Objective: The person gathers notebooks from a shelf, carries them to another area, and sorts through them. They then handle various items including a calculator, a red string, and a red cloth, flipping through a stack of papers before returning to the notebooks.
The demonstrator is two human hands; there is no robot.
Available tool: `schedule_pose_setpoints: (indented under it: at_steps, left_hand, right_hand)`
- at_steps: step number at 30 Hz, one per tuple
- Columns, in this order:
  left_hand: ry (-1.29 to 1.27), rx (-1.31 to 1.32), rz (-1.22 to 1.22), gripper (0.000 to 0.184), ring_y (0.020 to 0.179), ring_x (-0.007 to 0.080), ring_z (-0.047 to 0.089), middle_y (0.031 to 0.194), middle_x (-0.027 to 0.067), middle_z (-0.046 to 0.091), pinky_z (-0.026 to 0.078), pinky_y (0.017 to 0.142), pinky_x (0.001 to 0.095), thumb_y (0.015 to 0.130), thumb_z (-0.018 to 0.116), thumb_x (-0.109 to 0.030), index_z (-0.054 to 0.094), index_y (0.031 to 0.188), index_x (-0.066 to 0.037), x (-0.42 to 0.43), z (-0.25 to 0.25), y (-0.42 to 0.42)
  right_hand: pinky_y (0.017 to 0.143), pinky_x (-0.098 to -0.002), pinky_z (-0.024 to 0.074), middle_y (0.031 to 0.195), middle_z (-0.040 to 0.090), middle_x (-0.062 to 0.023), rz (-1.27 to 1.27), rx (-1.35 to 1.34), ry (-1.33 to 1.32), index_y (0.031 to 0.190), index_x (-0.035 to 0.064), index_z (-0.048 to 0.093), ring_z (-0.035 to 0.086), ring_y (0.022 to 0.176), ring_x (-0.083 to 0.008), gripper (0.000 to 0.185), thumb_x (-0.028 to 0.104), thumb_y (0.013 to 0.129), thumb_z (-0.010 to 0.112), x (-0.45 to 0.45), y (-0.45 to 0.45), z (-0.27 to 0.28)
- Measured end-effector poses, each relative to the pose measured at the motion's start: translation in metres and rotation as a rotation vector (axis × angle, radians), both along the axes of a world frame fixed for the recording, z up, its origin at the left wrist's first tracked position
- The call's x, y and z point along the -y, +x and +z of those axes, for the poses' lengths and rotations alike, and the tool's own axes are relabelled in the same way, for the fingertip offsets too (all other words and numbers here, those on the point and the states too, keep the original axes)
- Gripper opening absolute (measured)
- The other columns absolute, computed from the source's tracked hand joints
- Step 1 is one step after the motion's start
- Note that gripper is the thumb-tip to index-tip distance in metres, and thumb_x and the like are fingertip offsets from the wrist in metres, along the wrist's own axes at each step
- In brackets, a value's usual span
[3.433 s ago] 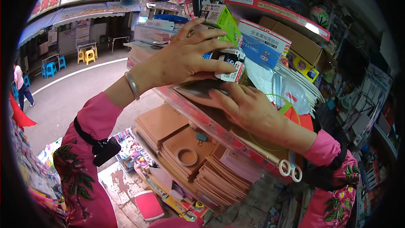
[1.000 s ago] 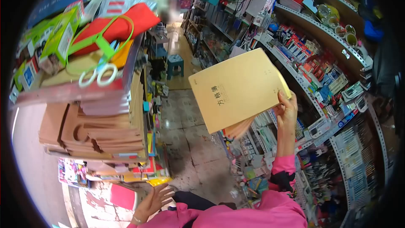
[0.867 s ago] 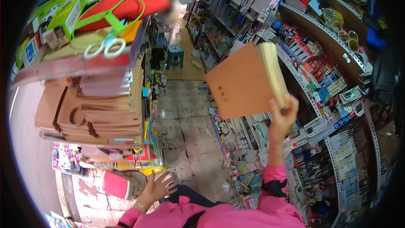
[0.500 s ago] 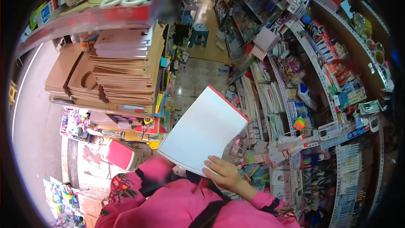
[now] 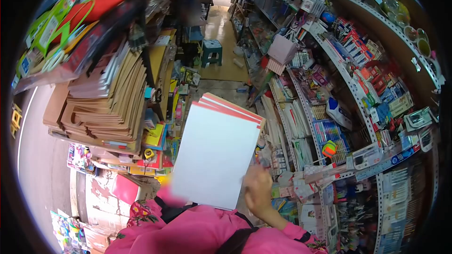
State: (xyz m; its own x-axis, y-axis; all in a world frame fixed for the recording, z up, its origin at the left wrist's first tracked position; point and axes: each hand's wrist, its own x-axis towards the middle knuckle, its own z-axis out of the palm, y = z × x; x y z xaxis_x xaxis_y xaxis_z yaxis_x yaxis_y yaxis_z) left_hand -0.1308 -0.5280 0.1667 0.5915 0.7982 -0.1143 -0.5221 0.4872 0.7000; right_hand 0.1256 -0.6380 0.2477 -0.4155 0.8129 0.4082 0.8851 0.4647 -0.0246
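A stack of notebooks [image 5: 214, 155] stands upright in front of my chest, a blank white face towards me. Red and brown edges fan out along its top. My right hand [image 5: 258, 188] is beside the stack's lower right edge, blurred, with its fingers bent; whether it touches the stack or grips anything is unclear. Behind the stack's lower left side my left hand is hidden, and only a blurred pink sleeve [image 5: 170, 194] shows there.
Brown paper goods [image 5: 106, 108] are piled on a rack at the left, under boxes and a red item [image 5: 101, 7]. Shelves of stationery [image 5: 348, 108] line the right. A teal stool [image 5: 212, 52] stands in the aisle, and a pink-topped stool [image 5: 125, 189] at lower left.
The notebooks have turned more upright, and their top edges are now fanned apart. My right hand has moved off the front of the white face to its right side. The view has shifted slightly.
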Motion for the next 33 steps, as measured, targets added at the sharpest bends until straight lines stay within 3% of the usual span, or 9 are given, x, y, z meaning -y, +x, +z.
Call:
schedule_pose_setpoints:
  at_steps: [3, 7, 13, 15, 19, 21, 30, 32, 33]
  left_hand:
    - [0.256, -0.182, 0.039, 0.079, 0.126, 0.029, 0.042, 0.136, 0.0173, 0.042, 0.032, 0.106, 0.0382, 0.086, 0.046, -0.061, 0.03, 0.141, -0.008, -0.009, 0.024, 0.031]
    - [0.67, -0.48, 0.147, 0.079, 0.126, 0.0279, 0.042, 0.136, 0.0173, 0.043, 0.033, 0.106, 0.0362, 0.086, 0.046, -0.062, 0.03, 0.141, -0.007, -0.027, 0.051, 0.07]
    - [0.863, -0.747, 0.249, 0.081, 0.125, 0.0266, 0.043, 0.136, 0.0172, 0.043, 0.034, 0.106, 0.0339, 0.086, 0.045, -0.062, 0.03, 0.141, -0.005, -0.067, 0.041, 0.103]
    - [-0.232, 0.217, -0.121, 0.09, 0.128, 0.0262, 0.04, 0.139, 0.0162, 0.041, 0.03, 0.108, 0.0388, 0.084, 0.033, -0.071, 0.03, 0.139, 0.0, -0.089, 0.002, 0.113]
    - [-0.325, 0.26, -0.12, 0.083, 0.123, 0.0265, 0.045, 0.133, 0.0141, 0.048, 0.031, 0.107, 0.0417, 0.086, 0.032, -0.07, 0.038, 0.135, -0.004, -0.111, -0.035, 0.171]
    - [-0.068, -0.199, 0.072, 0.073, 0.115, 0.0289, 0.052, 0.115, 0.0157, 0.06, 0.038, 0.101, 0.0427, 0.087, 0.034, -0.067, 0.056, 0.115, -0.004, -0.123, -0.061, 0.195]
    - [-0.307, 0.11, 0.037, 0.072, 0.114, 0.0294, 0.052, 0.112, 0.0158, 0.06, 0.038, 0.1, 0.0428, 0.087, 0.035, -0.067, 0.057, 0.111, -0.003, -0.25, -0.069, 0.262]
    - [-0.328, 0.165, 0.055, 0.071, 0.114, 0.0295, 0.053, 0.111, 0.0158, 0.061, 0.038, 0.1, 0.0428, 0.087, 0.035, -0.067, 0.057, 0.11, -0.003, -0.276, -0.062, 0.264]
    - [-0.332, 0.186, 0.061, 0.071, 0.114, 0.0296, 0.053, 0.111, 0.0159, 0.061, 0.039, 0.1, 0.0428, 0.087, 0.035, -0.067, 0.057, 0.11, -0.003, -0.292, -0.059, 0.267]
  right_hand:
    - [0.097, -0.0405, 0.0395, 0.129, 0.048, -0.009, -0.288, -1.795, -0.663, 0.128, 0.0109, 0.046, 0.05, 0.115, -0.024, 0.039, 0.026, 0.093, 0.052, -0.019, 0.036, -0.025]
    - [0.096, -0.036, 0.0427, 0.126, 0.051, -0.0053, -0.148, -2.233, -1.139, 0.132, 0.0056, 0.041, 0.049, 0.115, -0.0202, 0.041, 0.029, 0.099, 0.041, -0.041, 0.042, -0.058]
    - [0.077, -0.0285, 0.0482, 0.103, 0.062, -0.0085, -0.292, -1.822, -0.741, 0.115, -0.0035, 0.054, 0.06, 0.089, -0.0144, 0.038, 0.025, 0.091, 0.059, -0.083, 0.076, -0.003]
    - [0.072, -0.0275, 0.0485, 0.097, 0.064, -0.006, -0.31, -1.515, -0.683, 0.109, -0.0033, 0.059, 0.061, 0.085, -0.0139, 0.033, 0.025, 0.091, 0.059, -0.103, 0.08, 0.002]
    - [0.064, -0.0288, 0.0466, 0.077, 0.064, -0.0086, -0.264, -1.082, -0.744, 0.097, -0.0009, 0.063, 0.058, 0.069, -0.0116, 0.028, 0.026, 0.09, 0.058, -0.146, 0.076, 0.0]
    - [0.059, -0.0372, 0.0442, 0.07, 0.057, -0.0217, 0.006, -0.798, -0.427, 0.082, -0.0017, 0.06, 0.061, 0.065, -0.032, 0.03, 0.026, 0.091, 0.055, -0.167, 0.073, 0.009]
    - [0.056, -0.0444, 0.0447, 0.072, 0.058, -0.0235, -0.227, -0.741, -0.566, 0.079, 0.0006, 0.059, 0.057, 0.067, -0.0428, 0.032, 0.03, 0.092, 0.053, -0.305, 0.128, 0.024]
    - [0.054, -0.0268, 0.0431, 0.064, 0.059, -0.0006, -0.046, -0.851, -0.502, 0.078, 0.0017, 0.06, 0.054, 0.06, -0.0098, 0.035, 0.031, 0.095, 0.051, -0.336, 0.146, 0.02]
    - [0.054, -0.0268, 0.0431, 0.064, 0.059, -0.0006, -0.043, -0.852, -0.501, 0.078, 0.0017, 0.06, 0.054, 0.06, -0.0098, 0.035, 0.031, 0.095, 0.051, -0.349, 0.155, 0.025]
